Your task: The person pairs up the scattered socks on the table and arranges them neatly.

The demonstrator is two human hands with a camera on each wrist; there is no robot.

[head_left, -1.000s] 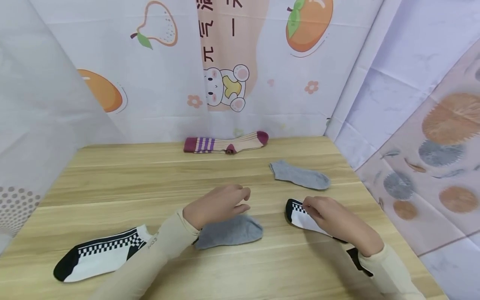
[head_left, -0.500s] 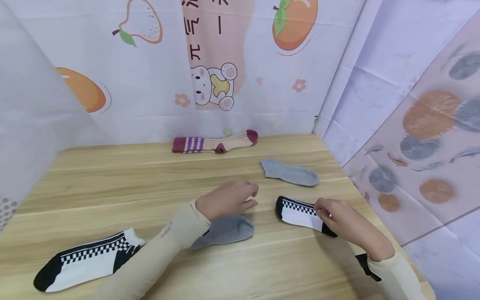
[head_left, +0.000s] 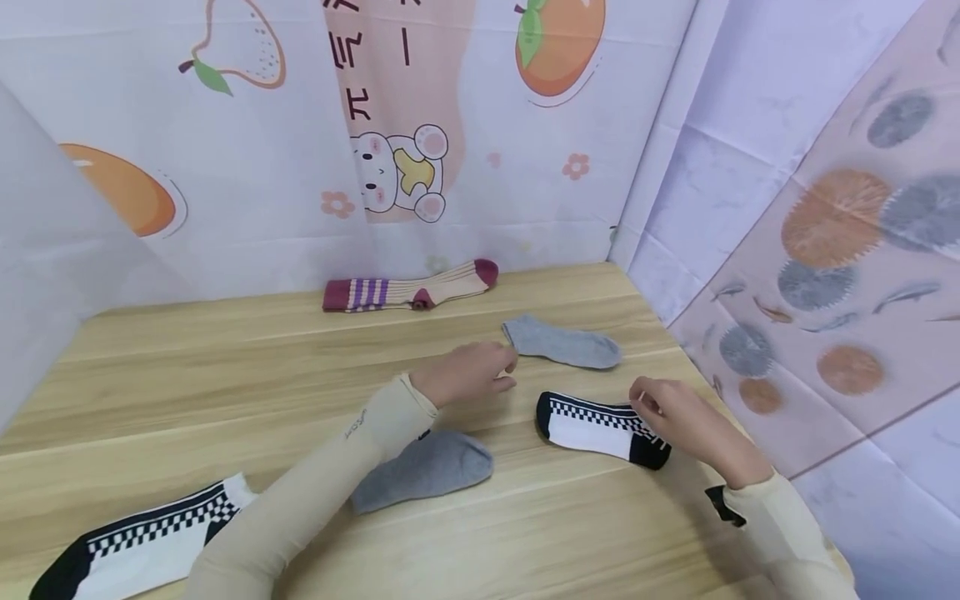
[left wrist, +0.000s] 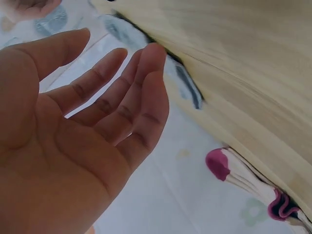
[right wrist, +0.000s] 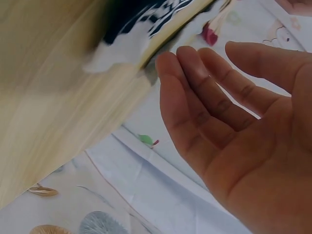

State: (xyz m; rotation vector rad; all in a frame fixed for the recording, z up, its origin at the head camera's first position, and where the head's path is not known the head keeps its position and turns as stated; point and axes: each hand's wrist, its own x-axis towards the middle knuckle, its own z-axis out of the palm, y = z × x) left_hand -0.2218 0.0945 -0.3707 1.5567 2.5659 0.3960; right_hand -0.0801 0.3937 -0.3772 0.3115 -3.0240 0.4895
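Note:
My left hand [head_left: 468, 372] hovers between two grey ankle socks, its fingers loosely bent and holding nothing. The nearer grey sock [head_left: 431, 471] lies below it, partly behind my sleeve; the farther grey sock [head_left: 566, 343] is just beyond the fingertips. My right hand [head_left: 678, 421] hangs over the cuff end of a black-and-white checkered sock [head_left: 588, 429]. In the right wrist view the palm [right wrist: 258, 146] is bare and the fingers are relaxed. Another checkered sock [head_left: 146, 537] lies at the near left, partly hidden by my left forearm.
A cream sock with maroon ends and purple stripes [head_left: 412, 290] lies along the back edge of the wooden table [head_left: 225, 367]. Printed white curtains [head_left: 247, 183] hang behind the table and on its right side [head_left: 750, 208].
The view has turned to the right. My left hand has moved away from the nearer grey sock toward the farther one. My right hand has shifted right along the checkered sock, uncovering more of it.

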